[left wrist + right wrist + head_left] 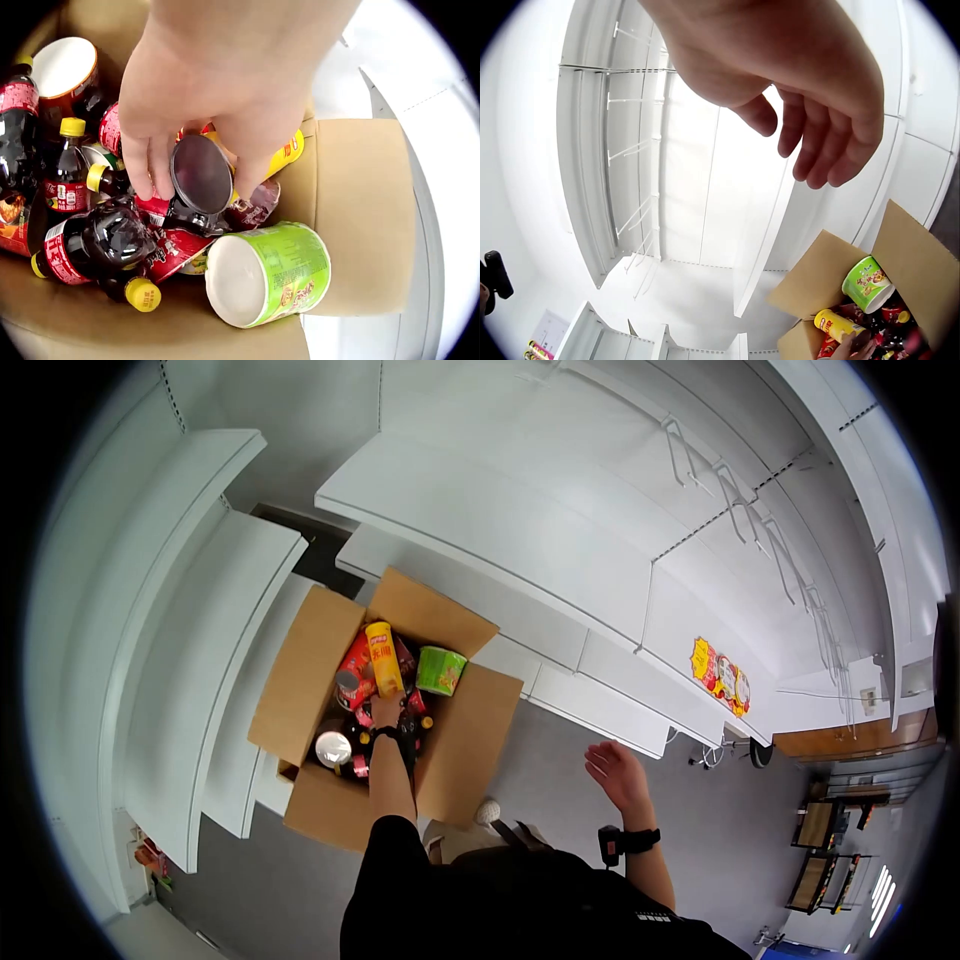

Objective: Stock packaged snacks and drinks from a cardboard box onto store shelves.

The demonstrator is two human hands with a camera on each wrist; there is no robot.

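Note:
My left hand (pixel 386 710) reaches down into an open cardboard box (pixel 305 670). Its thumb and fingers are round the dark-lidded end of a yellow chip canister (pixel 383 655), which shows past the thumb in the left wrist view. Beside the canister lies a green instant-noodle tub (pixel 289 274), tipped on its side. Dark cola-like bottles (pixel 67 176) with yellow caps and red labels fill much of the box under the hand. A tub with a white top (pixel 333 749) stands among them. My right hand (pixel 618 772) hangs in the air, fingers extended and holding nothing.
White shelves (pixel 500 530) run behind the box and down the left side (pixel 230 580). Wire hooks (pixel 740 510) stick out from the back panel at upper right. Red and yellow promotional signs (pixel 720 675) hang on a shelf edge. Grey floor (pixel 560 780) lies right of the box.

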